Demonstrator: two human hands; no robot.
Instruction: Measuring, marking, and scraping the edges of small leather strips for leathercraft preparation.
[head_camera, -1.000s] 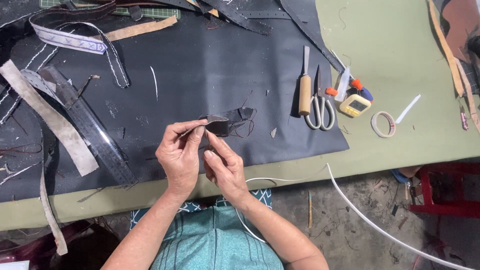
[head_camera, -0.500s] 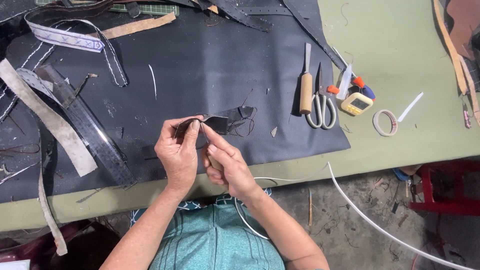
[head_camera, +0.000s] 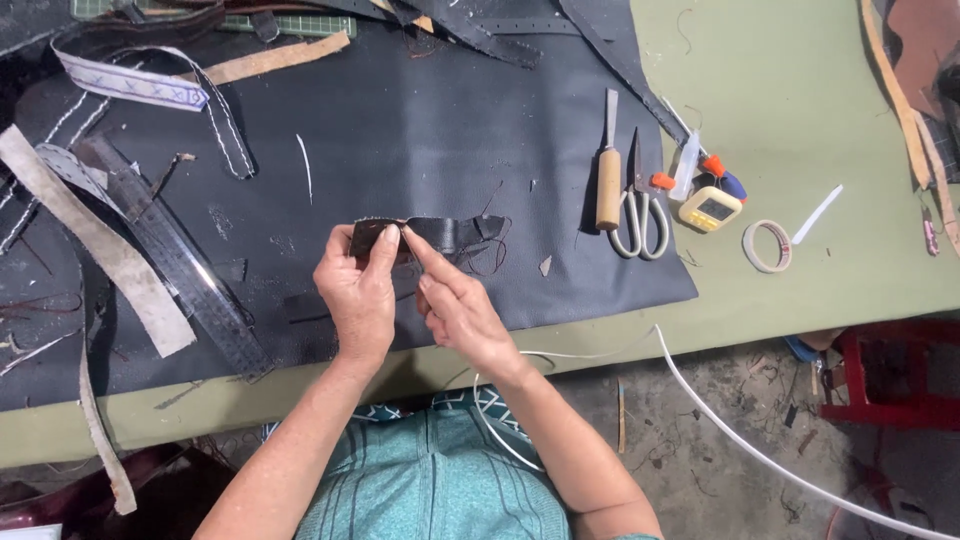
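A green tabletop carries a large black leather sheet covering its left and centre. Above the sheet's near edge, the left hand pinches the left end of a small black leather strip, thumb and forefinger closed on it. The right hand presses a forefinger onto the strip just beside that grip. The strip's long axis runs left to right, parallel to the tabletop's near edge. Scissors lie at the sheet's right edge.

Pretty clearly a leather workshop. The surface is covered in a black leather sheet, cut straps, scissors and an awl.
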